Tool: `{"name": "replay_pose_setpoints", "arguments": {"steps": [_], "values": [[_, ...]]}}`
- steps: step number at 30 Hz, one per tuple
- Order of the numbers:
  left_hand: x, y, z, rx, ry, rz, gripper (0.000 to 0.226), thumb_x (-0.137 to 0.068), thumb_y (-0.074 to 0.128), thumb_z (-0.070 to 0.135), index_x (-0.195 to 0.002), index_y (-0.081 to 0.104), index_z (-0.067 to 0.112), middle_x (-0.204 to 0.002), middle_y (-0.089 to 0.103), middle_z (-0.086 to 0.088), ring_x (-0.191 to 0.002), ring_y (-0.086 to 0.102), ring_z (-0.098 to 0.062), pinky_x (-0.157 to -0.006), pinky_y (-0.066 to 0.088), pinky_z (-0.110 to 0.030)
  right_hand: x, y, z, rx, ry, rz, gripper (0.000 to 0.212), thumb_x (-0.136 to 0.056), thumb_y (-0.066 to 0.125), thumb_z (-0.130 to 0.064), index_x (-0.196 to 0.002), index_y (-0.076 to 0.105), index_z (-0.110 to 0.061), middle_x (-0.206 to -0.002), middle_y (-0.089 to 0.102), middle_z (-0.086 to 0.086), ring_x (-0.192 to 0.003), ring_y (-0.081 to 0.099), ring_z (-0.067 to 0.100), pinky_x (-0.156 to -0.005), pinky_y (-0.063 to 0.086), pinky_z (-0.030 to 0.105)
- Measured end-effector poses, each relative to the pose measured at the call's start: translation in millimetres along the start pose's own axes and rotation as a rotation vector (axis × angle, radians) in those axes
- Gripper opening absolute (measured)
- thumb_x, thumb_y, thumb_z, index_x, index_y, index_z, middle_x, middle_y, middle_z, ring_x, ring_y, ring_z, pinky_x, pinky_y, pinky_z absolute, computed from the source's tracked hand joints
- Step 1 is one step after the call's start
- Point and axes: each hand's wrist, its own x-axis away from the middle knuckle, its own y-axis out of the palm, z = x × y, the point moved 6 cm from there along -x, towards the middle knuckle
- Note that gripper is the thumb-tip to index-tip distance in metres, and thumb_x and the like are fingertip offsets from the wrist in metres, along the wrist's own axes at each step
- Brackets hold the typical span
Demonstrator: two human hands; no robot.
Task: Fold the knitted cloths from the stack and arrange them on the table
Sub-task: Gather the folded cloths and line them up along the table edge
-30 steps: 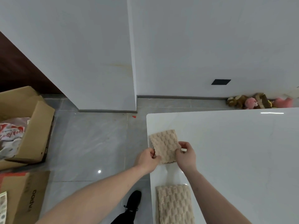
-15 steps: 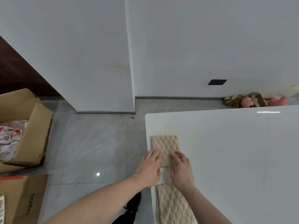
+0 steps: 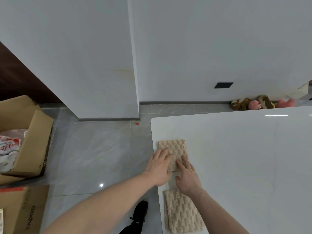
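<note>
A beige folded knitted cloth [image 3: 173,150] lies near the left edge of the white glossy table [image 3: 244,157]; a second beige knitted cloth [image 3: 183,213] lies nearer the person.

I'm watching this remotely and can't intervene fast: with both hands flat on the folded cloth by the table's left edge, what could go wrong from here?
1. The folded cloth lies close to the left edge of the table; a sideways push from the left hand or right hand might slide it off.
2. Knit may spring open once the pressing stops.
3. The right forearm passes over the stack and could drag it.
</note>
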Motion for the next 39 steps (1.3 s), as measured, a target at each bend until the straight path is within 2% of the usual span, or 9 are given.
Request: {"name": "replay_pose_setpoints", "arguments": {"steps": [3, 6, 9, 13, 18, 24, 30, 34, 39], "values": [[-15.2, -4.8, -1.1, -0.004, -0.024, -0.156, 0.079, -0.091, 0.055, 0.028, -0.161, 0.017, 0.023, -0.17, 0.002, -0.003, -0.154, 0.002, -0.032, -0.124, 0.02, -0.05, -2.2, -7.5, -1.4, 0.013, 0.006, -0.024, 0.073, -0.092, 0.049, -0.021, -0.16, 0.021, -0.023, -0.17, 0.002, -0.004, -0.155, 0.013, 0.024, -0.122, 0.029, 0.038], [-13.4, -13.6, 2.9, -0.023, -0.006, -0.123, 0.076, -0.089, 0.056, 0.025, -0.158, 0.024, 0.019, -0.168, 0.008, -0.006, -0.152, 0.008, -0.031, -0.122, 0.024, -0.048, 4.0, -16.8, -4.8, -0.048, 0.027, 0.005, 0.069, -0.093, 0.052, -0.021, -0.158, 0.029, -0.024, -0.169, 0.008, -0.003, -0.154, 0.017, 0.025, -0.12, 0.03, 0.036], [9.5, -15.3, 11.0, 0.033, 0.013, -0.076, 0.072, -0.092, 0.055, 0.026, -0.158, 0.027, 0.02, -0.169, 0.006, -0.004, -0.154, 0.004, -0.028, -0.124, 0.02, -0.046, 22.5, -18.3, -5.8, -0.112, 0.019, 0.045, 0.066, -0.092, 0.053, -0.022, -0.156, 0.034, -0.026, -0.168, 0.012, -0.003, -0.153, 0.02, 0.022, -0.12, 0.026, 0.032], [61.8, 4.0, 23.0, 0.211, 0.014, -0.116, 0.067, -0.095, 0.052, 0.027, -0.158, 0.03, 0.023, -0.17, 0.003, 0.002, -0.155, 0.002, -0.021, -0.125, 0.017, -0.037, 68.5, -10.1, 7.3, -0.2, -0.007, 0.096, 0.06, -0.093, 0.053, -0.021, -0.151, 0.04, -0.03, -0.166, 0.017, -0.01, -0.15, 0.028, 0.017, -0.114, 0.034, 0.028], [124.4, 40.2, 43.8, 0.223, -0.009, -0.145, 0.066, -0.095, 0.049, 0.03, -0.158, 0.029, 0.026, -0.17, 0.0, 0.006, -0.155, 0.004, -0.018, -0.124, 0.02, -0.033, 143.3, 16.7, 44.2, -0.272, 0.011, 0.136, 0.059, -0.091, 0.053, -0.017, -0.147, 0.045, -0.033, -0.163, 0.022, -0.014, -0.148, 0.026, 0.01, -0.112, 0.033, 0.022], [182.7, 88.0, 95.2, 0.154, -0.05, -0.159, 0.069, -0.092, 0.049, 0.026, -0.158, 0.029, 0.023, -0.17, -0.001, 0.003, -0.154, 0.008, -0.02, -0.124, 0.02, -0.036, 236.7, 69.7, 95.0, -0.266, -0.026, 0.083, 0.067, -0.084, 0.056, -0.016, -0.148, 0.043, -0.032, -0.162, 0.026, -0.012, -0.147, 0.031, 0.013, -0.116, 0.031, 0.022], [246.7, 141.3, 160.6, 0.159, -0.111, -0.157, 0.066, -0.092, 0.048, 0.025, -0.156, 0.033, 0.025, -0.17, 0.003, 0.001, -0.154, 0.01, -0.021, -0.125, 0.017, -0.033, 320.5, 89.1, 139.0, -0.294, -0.042, 0.068, 0.062, -0.091, 0.054, -0.021, -0.151, 0.039, -0.032, -0.163, 0.022, -0.011, -0.148, 0.026, 0.013, -0.117, 0.03, 0.025], [277.7, 165.9, 196.0, 0.134, -0.1, -0.228, 0.065, -0.094, 0.049, 0.027, -0.156, 0.034, 0.023, -0.169, 0.009, -0.002, -0.154, 0.01, -0.024, -0.125, 0.014, -0.033, 348.6, 90.3, 165.8, -0.33, -0.02, 0.058, 0.064, -0.09, 0.057, -0.019, -0.151, 0.039, -0.031, -0.164, 0.02, -0.013, -0.148, 0.028, 0.012, -0.116, 0.031, 0.023], [283.0, 164.3, 213.5, 0.115, -0.069, -0.281, 0.065, -0.092, 0.049, 0.03, -0.155, 0.034, 0.023, -0.168, 0.013, -0.001, -0.153, 0.014, -0.025, -0.124, 0.019, -0.035, 360.2, 79.9, 183.2, -0.419, 0.008, 0.078, 0.064, -0.091, 0.057, -0.02, -0.151, 0.039, -0.033, -0.16, 0.023, -0.02, -0.145, 0.034, 0.006, -0.11, 0.037, 0.021]]}}
